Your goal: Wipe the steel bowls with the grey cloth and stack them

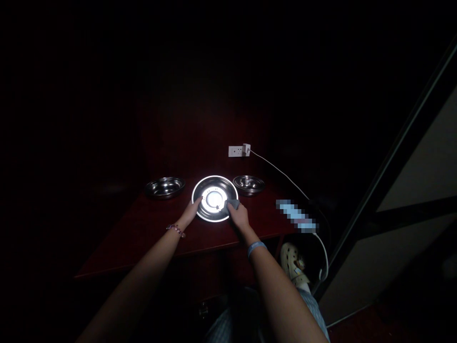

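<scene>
A shiny round metal dish [214,183] is tilted up over the dark red table [143,233], with bright light reflected at its middle. My left hand [191,210] grips its left rim, the thumb over the inner side. At the dish's lower right, my right hand [239,214] holds a grey cloth [232,204] against the inside. The fingers behind the dish are hidden.
Metal bowls stand at the back left [165,187] and back right [249,185]. A charger [246,149] sits in a wall socket [234,151], its white cable running right. A blurred pale blue object [296,216] lies at the table's right; below it is a clog [291,262].
</scene>
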{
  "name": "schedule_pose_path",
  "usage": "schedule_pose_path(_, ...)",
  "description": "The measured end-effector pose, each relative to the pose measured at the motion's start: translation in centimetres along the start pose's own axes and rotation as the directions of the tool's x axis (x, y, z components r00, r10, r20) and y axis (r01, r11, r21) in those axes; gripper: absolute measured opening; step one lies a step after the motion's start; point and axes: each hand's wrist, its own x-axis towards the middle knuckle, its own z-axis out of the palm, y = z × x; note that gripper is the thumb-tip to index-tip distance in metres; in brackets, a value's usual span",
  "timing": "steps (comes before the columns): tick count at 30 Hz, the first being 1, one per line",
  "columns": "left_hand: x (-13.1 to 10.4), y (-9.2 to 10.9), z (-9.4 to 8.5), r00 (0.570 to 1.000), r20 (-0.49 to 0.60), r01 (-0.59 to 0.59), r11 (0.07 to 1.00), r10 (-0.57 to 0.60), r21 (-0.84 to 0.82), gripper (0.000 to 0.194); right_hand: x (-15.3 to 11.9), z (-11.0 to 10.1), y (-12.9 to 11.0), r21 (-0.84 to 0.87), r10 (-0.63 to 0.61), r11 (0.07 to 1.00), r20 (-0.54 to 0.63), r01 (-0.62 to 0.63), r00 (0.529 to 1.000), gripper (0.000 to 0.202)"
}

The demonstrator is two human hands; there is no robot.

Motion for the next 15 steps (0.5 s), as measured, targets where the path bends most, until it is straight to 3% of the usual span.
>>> schedule_pose_path(15,-0.01,0.18,0.04,1.000,0.008,0.022,1.000,-0.022,-0.008,0.022,-0.03,0.09,0.06,0.041,-0.006,0.999,-0.005,0.006,1.000,0.029)
